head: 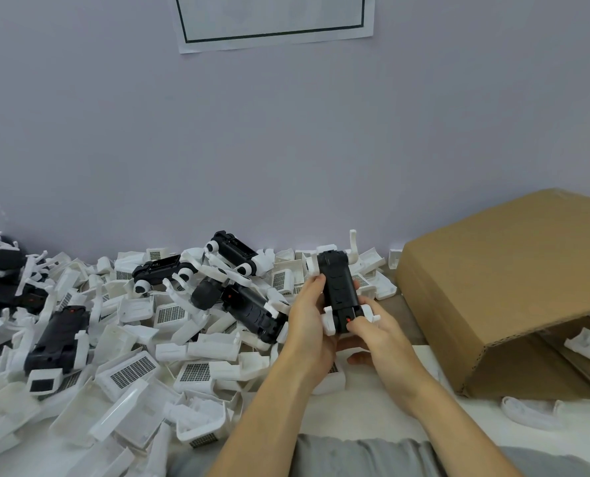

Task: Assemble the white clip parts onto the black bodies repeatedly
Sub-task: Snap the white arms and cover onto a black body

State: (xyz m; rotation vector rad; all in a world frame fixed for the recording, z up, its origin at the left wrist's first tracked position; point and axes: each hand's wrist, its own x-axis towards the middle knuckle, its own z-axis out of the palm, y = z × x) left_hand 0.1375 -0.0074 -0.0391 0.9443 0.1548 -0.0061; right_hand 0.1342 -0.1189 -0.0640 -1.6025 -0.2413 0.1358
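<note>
— Head view first: what were the hands doing?

— Both were on one black body [340, 287], held above the surface [373, 404] near its middle, just left of the cardboard box [500, 294]. The left hand [309, 321] curled round its left side; the right hand [373, 327] gripped the near end, thumb pressed by a small red dot.

— Any clips on it?

— Two white clip parts [331, 318] showed at the near end, one each side, and white pieces stuck out at the far end; how many there, I could not tell.

— How many other black bodies?

— I counted four plainly: two at the back [233, 251] [156, 270], one centre [252, 313], one left [57, 339]. More dark ones sat at the far left edge [1, 273], too jumbled to count.

— And loose white parts?

— A heap of white parts [135, 370] covered the left half of the surface, too many to count. One curved white piece [531, 413] lay alone by the near right edge, and another white piece [589, 349] lay under the box's flap.

— Anything else?

— One paper sheet [273, 25] on the wall.
</note>
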